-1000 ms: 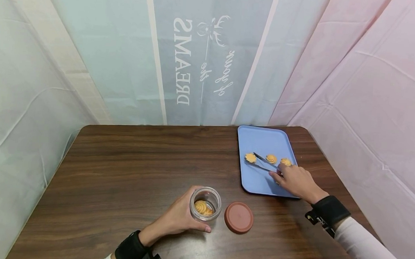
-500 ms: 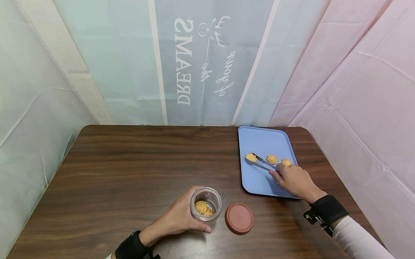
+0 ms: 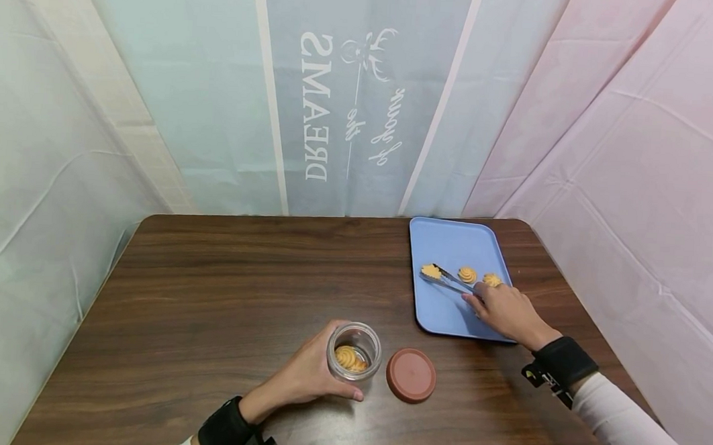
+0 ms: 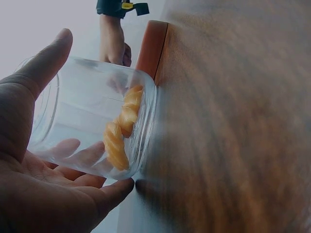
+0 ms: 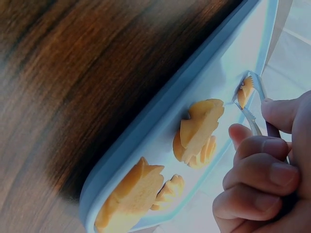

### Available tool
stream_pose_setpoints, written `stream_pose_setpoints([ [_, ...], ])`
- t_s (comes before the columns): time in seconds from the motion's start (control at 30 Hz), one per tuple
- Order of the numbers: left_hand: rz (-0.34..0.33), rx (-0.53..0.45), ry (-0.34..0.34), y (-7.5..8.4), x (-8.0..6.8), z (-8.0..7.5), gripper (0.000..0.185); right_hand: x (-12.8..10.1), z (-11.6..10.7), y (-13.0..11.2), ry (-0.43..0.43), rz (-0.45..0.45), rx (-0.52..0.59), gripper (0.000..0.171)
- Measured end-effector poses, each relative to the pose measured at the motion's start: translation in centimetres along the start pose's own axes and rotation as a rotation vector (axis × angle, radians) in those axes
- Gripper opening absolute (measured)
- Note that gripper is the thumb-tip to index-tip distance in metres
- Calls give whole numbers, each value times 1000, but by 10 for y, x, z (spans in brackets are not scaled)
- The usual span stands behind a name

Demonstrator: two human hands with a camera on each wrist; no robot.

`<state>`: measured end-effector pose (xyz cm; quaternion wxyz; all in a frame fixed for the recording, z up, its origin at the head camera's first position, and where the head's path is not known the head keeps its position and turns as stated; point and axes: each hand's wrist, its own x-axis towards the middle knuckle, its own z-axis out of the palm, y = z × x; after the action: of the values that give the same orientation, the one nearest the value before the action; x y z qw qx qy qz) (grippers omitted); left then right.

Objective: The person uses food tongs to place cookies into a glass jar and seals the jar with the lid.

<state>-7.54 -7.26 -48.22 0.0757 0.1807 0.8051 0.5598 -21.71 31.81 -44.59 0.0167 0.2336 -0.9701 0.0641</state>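
My left hand (image 3: 309, 374) grips a clear jar (image 3: 376, 359), thumb on one side and fingers round the other. A few swirled cookies (image 4: 127, 111) lie at the bottom of the jar, whose mouth has no lid on it. Over the blue tray (image 3: 442, 321), my right hand (image 3: 512, 312) holds metal tongs (image 3: 450, 277) with curled fingers. Between the tongs' serrated tips sits a yellow cookie (image 3: 430, 271), tilted in the right wrist view. More cookies rest on the tray, among them one (image 3: 467, 275) beside the tongs and another (image 3: 491, 279) partly behind my right hand.
A round reddish-brown lid (image 3: 411, 374) lies flat on the dark wood table (image 3: 239, 277), just right of the jar. The tray's raised rim runs near the table's back right corner. Hanging cloths (image 3: 350, 114) surround the table at the back and sides.
The tongs' tips have come closer together on the cookie, which has tilted between them. My left hand and the jar stay in place.
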Motion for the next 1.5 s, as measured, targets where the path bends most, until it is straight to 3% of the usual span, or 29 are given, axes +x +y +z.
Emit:
stream_pose_setpoints([
  [0.6,3,0,-7,2,0,1,100,-6,-2,0,19,14,-8,30],
  [1.5,12,15,3,-1,-1,0,101,-17,-22,-9,63,-65,-6,30],
])
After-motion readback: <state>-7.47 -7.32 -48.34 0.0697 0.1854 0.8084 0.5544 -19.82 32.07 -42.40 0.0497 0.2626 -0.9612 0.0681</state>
